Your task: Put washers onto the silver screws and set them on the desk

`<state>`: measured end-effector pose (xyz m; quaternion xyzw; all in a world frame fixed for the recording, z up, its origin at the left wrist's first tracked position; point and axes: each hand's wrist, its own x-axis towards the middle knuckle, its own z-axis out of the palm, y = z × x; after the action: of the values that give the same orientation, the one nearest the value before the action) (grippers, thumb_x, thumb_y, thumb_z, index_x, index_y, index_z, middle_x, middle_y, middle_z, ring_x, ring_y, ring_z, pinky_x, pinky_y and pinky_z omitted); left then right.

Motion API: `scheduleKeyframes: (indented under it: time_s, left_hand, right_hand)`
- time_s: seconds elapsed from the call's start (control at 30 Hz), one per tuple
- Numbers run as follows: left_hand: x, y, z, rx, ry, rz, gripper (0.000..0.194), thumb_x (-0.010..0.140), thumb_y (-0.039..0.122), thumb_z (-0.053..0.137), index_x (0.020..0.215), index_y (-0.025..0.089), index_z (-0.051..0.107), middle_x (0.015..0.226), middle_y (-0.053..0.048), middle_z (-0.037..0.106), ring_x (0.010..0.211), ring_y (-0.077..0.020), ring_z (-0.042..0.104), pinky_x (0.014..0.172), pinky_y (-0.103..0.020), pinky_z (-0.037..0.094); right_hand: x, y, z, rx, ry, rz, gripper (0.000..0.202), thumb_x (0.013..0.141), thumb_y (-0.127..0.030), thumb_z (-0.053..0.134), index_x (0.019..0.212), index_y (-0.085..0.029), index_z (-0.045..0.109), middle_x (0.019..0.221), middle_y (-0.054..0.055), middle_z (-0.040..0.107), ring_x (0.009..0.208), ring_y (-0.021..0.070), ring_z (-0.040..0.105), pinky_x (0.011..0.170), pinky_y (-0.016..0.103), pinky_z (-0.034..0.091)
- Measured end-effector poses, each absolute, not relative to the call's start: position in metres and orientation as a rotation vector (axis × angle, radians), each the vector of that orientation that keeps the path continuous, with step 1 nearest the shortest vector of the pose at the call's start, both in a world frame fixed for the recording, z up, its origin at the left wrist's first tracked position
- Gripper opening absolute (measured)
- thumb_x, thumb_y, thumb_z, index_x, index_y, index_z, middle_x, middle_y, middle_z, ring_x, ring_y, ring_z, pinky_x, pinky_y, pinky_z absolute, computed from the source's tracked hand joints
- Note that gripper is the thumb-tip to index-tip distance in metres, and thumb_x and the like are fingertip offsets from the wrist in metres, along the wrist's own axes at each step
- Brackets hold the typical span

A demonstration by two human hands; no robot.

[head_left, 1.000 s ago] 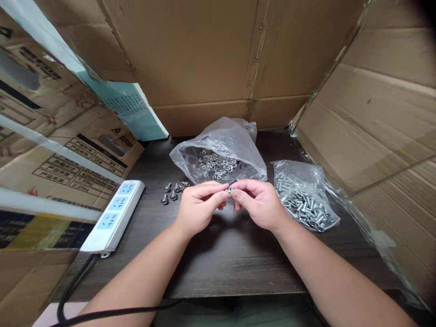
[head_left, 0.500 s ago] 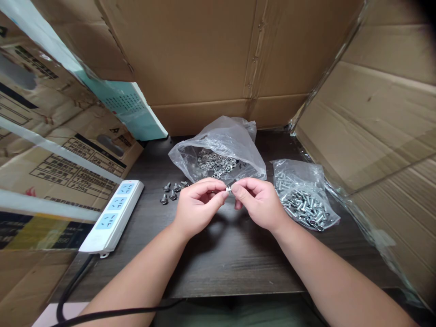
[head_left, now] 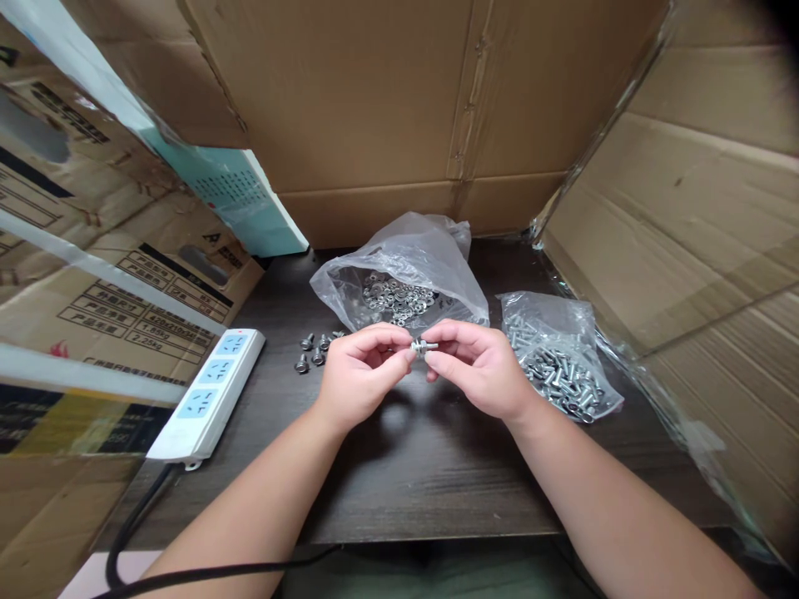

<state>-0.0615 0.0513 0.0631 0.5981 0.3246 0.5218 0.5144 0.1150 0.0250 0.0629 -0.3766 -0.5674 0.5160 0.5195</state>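
A small silvery bolt (head_left: 424,346) lies sideways between my two hands, above the table. What look like washers or a nut sit around its shank. My left hand (head_left: 368,374) pinches its left end between thumb and forefinger. From the other side, the thumb and forefinger of my right hand (head_left: 479,366) close on the washers, and the thin tip of the shank points right. Behind my hands, an open clear bag (head_left: 430,249) holds many washers (head_left: 399,298). To the left of my left hand stand several bolts with washers (head_left: 302,363).
A second clear bag (head_left: 549,306) full of loose bolts (head_left: 565,378) lies on the right. At the left is a white power strip (head_left: 212,391) with a black cable (head_left: 134,516). Cardboard walls (head_left: 374,100) enclose the dark table (head_left: 399,507) at the back and sides.
My right fingers have shifted slightly, so the bolt's shank and the parts around it now show between my hands. The bags and loose bolts stay where they were.
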Motion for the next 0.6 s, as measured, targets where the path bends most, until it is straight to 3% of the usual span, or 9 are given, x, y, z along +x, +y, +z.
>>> scheduleKeyframes:
  time_s: [0.2, 0.4, 0.53, 0.6]
  left_hand:
    - [-0.0629, 0.0513, 0.0658, 1.533, 0.746, 1.266, 0.011, 0.070, 0.020, 0.078, 0.075, 0.012, 0.072, 0.080, -0.007, 0.069, 0.070, -0.0115, 0.064, 0.059, -0.022, 0.055]
    - [-0.0623, 0.0510, 0.0636, 1.575, 0.726, 1.254, 0.009, 0.071, 0.019, 0.077, 0.074, 0.013, 0.070, 0.079, -0.007, 0.068, 0.070, -0.0118, 0.064, 0.061, -0.022, 0.056]
    - [-0.0617, 0.0511, 0.0620, 1.509, 0.723, 1.259, 0.011, 0.069, 0.019, 0.078, 0.075, 0.013, 0.071, 0.081, -0.007, 0.069, 0.070, -0.0116, 0.064, 0.060, -0.023, 0.056]
    - [-0.0619, 0.0511, 0.0617, 1.483, 0.726, 1.256, 0.012, 0.069, 0.020, 0.079, 0.075, 0.013, 0.072, 0.081, -0.007, 0.069, 0.071, -0.0122, 0.064, 0.060, -0.023, 0.055]
  right_hand:
    - [0.1129, 0.0242, 0.0658, -0.958, -1.395, 1.212, 0.025, 0.082, -0.037, 0.073, 0.090, -0.014, 0.066, 0.083, 0.004, 0.067, 0.063, 0.0113, 0.063, 0.061, 0.026, 0.055]
    - [0.1140, 0.0245, 0.0667, -1.047, -1.510, 1.136, 0.038, 0.094, -0.047, 0.055, 0.074, -0.015, 0.062, 0.068, 0.003, 0.062, 0.063, 0.0113, 0.060, 0.062, 0.024, 0.052]
    - [0.1134, 0.0250, 0.0656, -0.868, -1.363, 1.275, 0.031, 0.083, -0.043, 0.072, 0.094, -0.015, 0.063, 0.083, 0.003, 0.065, 0.065, 0.0118, 0.064, 0.062, 0.026, 0.056]
    - [0.1125, 0.0245, 0.0668, -0.844, -1.356, 1.298, 0.034, 0.076, -0.039, 0.079, 0.094, -0.015, 0.063, 0.086, 0.004, 0.066, 0.068, 0.0126, 0.065, 0.064, 0.027, 0.057]
